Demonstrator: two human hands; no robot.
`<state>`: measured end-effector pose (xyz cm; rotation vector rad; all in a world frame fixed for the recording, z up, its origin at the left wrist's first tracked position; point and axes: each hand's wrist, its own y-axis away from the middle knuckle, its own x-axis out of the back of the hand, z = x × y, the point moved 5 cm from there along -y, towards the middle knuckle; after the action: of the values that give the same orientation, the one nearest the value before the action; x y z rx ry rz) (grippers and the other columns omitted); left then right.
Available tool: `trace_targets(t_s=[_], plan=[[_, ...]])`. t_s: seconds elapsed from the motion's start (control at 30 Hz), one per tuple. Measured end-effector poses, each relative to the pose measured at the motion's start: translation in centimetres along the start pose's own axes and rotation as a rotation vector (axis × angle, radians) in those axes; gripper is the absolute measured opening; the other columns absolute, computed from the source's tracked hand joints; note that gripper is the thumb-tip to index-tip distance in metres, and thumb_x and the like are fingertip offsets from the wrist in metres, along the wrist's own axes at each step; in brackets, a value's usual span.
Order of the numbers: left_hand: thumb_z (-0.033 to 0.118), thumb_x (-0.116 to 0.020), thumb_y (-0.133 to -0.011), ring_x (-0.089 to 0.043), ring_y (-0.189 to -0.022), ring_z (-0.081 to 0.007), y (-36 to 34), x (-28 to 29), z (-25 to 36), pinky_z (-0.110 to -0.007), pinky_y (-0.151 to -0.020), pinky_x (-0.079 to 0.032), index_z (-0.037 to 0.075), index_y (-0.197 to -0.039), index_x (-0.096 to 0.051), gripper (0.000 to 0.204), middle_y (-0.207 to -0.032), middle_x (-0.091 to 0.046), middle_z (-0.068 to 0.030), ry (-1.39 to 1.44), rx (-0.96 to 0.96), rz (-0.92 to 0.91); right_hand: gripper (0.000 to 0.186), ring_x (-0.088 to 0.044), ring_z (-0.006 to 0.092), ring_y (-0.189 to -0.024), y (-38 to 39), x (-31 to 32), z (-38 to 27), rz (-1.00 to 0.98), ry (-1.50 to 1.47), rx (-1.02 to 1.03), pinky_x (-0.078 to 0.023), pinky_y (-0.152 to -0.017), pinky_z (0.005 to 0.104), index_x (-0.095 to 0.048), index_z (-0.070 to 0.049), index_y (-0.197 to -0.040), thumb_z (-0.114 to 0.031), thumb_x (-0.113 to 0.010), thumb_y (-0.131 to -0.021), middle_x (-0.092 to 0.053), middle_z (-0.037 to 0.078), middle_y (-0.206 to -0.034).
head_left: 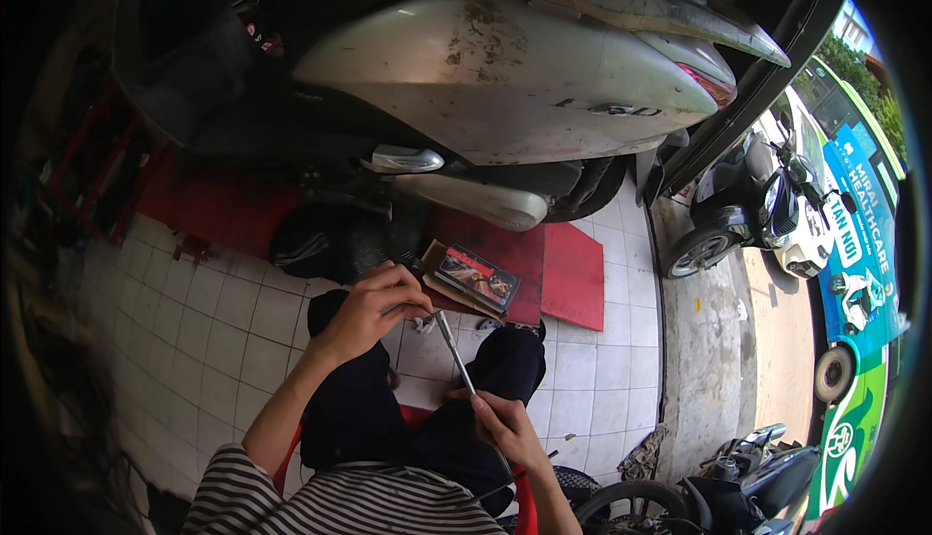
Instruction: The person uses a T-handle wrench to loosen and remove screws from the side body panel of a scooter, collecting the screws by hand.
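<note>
I see the rod [450, 341] slanting upper left to lower right between the knees [512, 355] — slim, silvery; right fingers [490, 414] clasp it — left fingers [393, 295] near its top, grip unclear.

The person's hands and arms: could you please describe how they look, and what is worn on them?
The left hand and right hand wear no gloves. Both forearms are bare. The left sleeve has dark and pale stripes; the right sleeve is not visible.

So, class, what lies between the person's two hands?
In the head view, a slim metal rod stretches between the left hand and the right hand.
</note>
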<state>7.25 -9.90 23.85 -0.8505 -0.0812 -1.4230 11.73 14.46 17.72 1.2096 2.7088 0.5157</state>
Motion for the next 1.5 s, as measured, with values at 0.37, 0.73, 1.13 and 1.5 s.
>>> trace_targets(t_s=[0.37,0.73,1.13,1.5], plan=[[0.009,-0.077,-0.078,-0.058,-0.084,-0.0152,-0.1,0.6,0.4,-0.031,-0.082,-0.041,0.009,-0.088,-0.074,0.010,-0.084,-0.061,0.0013,-0.026,-0.003,-0.052,0.039,-0.033,0.0040,-0.048,0.8,0.2,-1.6,-0.043,0.124,0.007,-0.030,-0.048,0.0237,-0.063,0.000,-0.128,-0.027,-0.042,-0.108,-0.036,-0.006,-0.052],[0.010,-0.075,-0.081,-0.065,-0.084,-0.0166,-0.6,0.3,-0.1,-0.033,-0.086,-0.046,0.009,-0.089,-0.073,0.008,-0.086,-0.068,-0.0004,0.067,0.039,-0.189,0.042,-0.032,0.0040,-0.048,0.9,0.7,-2.0,-0.067,0.122,-0.024,-0.027,-0.048,0.0241,-0.062,0.000,-0.129,-0.031,-0.044,-0.107,-0.034,-0.006,-0.051],[0.005,-0.075,-0.085,-0.071,-0.094,-0.0166,0.8,-1.7,-1.8,-0.030,-0.090,-0.054,0.002,-0.101,-0.071,0.017,-0.099,-0.074,-0.0083,0.745,0.337,-0.402,0.042,-0.031,0.0036,-0.046,2.1,-0.2,1.5,-0.142,-0.081,-0.057,-0.025,-0.047,0.0224,-0.060,0.004,-0.128,-0.028,-0.041,-0.108,-0.036,-0.006,-0.055],[0.022,-0.053,-0.102,-0.072,-0.083,-0.0239,3.3,-9.4,-3.4,-0.039,-0.078,-0.059,0.003,-0.111,-0.058,0.021,-0.098,-0.069,-0.0119,1.244,0.753,0.282,0.041,-0.029,0.0038,-0.044,-1.0,-3.3,2.2,0.062,-0.666,-0.086,-0.024,-0.044,0.0220,-0.055,0.006,-0.128,-0.026,-0.039,-0.109,-0.036,-0.005,-0.056]])
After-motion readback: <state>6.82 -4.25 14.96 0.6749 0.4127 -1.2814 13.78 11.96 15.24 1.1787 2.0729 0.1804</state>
